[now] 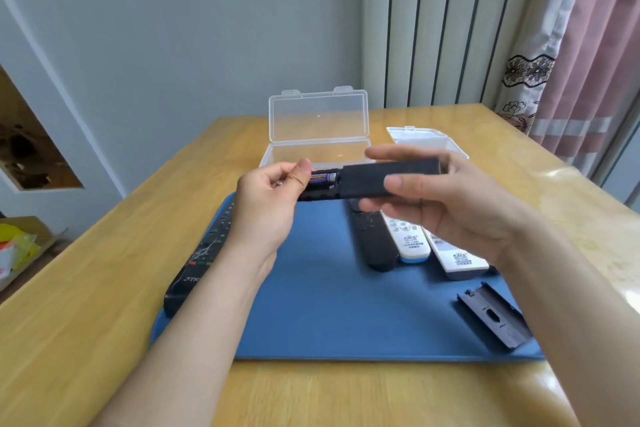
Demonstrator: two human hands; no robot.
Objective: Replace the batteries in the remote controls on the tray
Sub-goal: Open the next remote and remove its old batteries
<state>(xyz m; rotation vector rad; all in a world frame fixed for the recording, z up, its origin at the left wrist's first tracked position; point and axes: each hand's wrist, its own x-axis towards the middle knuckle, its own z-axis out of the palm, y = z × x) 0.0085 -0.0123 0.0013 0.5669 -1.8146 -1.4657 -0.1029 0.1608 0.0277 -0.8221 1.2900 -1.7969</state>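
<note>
One remote [388,180] is held above the tray [329,305], its body clasped by the right hand [450,204] and its open end by the left hand [266,204], whose thumb is set against the battery [322,178]. Bare tray is seen beneath, with a cover [493,319] laid at its right edge.

A single wide-angle view, worn on the person's head, looks forward and down across the tabletop [138,253]. Both forearms enter from the bottom edge, and the left hand [266,208] and right hand [450,208] meet close to the lens at mid-frame, holding the black remote [391,180] between them. The blue tray [329,305] fills the lower middle beneath the hands. Beyond it stands the open clear box [318,121], then the wall, with a curtain [588,62] at the upper right. The tabletop's edges splay outward towards the bottom corners of the frame.
</note>
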